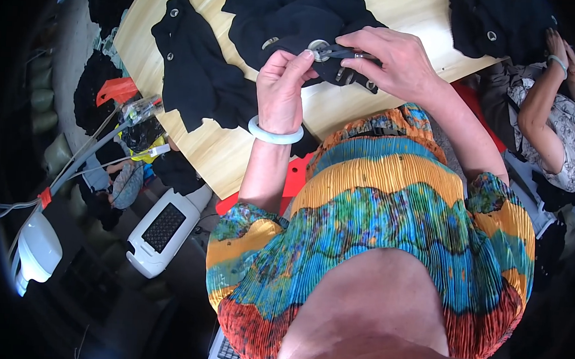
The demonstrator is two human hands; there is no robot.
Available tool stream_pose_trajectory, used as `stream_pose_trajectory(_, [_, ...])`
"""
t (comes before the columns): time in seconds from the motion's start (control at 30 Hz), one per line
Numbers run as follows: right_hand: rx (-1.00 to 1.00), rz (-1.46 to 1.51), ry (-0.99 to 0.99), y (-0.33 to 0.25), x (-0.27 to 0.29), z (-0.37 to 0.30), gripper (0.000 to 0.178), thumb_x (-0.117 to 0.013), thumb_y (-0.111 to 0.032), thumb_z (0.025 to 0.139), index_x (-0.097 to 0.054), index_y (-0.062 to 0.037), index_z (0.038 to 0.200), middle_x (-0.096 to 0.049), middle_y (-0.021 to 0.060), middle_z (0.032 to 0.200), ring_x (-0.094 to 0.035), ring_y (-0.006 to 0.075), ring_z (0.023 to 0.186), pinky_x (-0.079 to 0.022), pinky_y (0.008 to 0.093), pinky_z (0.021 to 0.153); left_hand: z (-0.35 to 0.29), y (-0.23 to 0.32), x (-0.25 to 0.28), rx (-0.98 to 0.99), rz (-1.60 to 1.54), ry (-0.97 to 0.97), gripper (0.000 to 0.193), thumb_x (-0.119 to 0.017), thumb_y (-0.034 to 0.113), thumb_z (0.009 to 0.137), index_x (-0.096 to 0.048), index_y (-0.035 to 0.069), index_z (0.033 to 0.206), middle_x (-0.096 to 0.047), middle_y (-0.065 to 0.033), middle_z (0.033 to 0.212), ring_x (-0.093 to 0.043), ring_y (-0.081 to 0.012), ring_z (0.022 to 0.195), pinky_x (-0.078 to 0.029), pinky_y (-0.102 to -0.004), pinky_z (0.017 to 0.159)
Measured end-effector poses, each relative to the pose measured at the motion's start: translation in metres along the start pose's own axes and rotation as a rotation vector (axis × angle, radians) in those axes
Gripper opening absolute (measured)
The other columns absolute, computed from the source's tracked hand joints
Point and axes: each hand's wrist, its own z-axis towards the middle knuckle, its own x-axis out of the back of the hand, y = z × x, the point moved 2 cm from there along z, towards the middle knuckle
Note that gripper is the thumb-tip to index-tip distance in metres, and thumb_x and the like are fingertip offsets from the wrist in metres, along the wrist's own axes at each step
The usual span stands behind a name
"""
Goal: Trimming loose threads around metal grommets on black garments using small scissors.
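Observation:
Black garment cloth [288, 19] with large round buttons lies on the wooden table in front of me. My left hand [284, 89] pinches the edge of one greyish button [318, 46] between thumb and fingers; a pale bangle circles that wrist. From the right, my right hand [395, 63] grips small black thread snips [336, 53], their tips at the button. Whether the blades touch thread is too small to tell. Another button [270, 43] shows on the cloth left of the snips. A second black piece [196, 76] with buttons lies farther left.
The pale wooden tabletop [413, 12] spreads under the cloth. At the right, another person's hands [556, 53] are beside more black cloth [493, 25]. A cable-wrapped pole [86, 156], a white lamp-like head [39, 249] and a white machine part [163, 228] stand left.

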Motion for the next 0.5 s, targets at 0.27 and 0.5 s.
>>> stream_pose_trajectory(0.27, [-0.029,0.032,-0.010,0.0034,-0.0036,-0.0024,0.026,-0.063,-0.019,0.071,-0.056,-0.0084,0.094,-0.058,0.0057,0.073,-0.057,0.0191,0.063,-0.045,0.0275,0.056,0.0023,-0.0027,-0.0020,0.037,-0.003,-0.047,0.008,-0.057,0.006,0.078,-0.054,0.004,0.071,-0.058,-0.0044,0.071,-0.051,-0.0088,0.062,-0.042,-0.0219,0.062])
stream_pose_trajectory(0.5, [-0.106,0.041,-0.075,0.0023,-0.0055,-0.0034,0.022,-0.064,-0.019,0.070,-0.055,-0.0080,0.088,-0.058,0.0056,0.073,-0.058,0.0194,0.062,-0.044,0.0268,0.054,0.0015,-0.0027,-0.0024,0.060,-0.002,-0.064,0.008,-0.055,0.008,0.079,-0.055,0.004,0.072,-0.059,-0.0044,0.073,-0.052,-0.0090,0.064,-0.042,-0.0229,0.063])
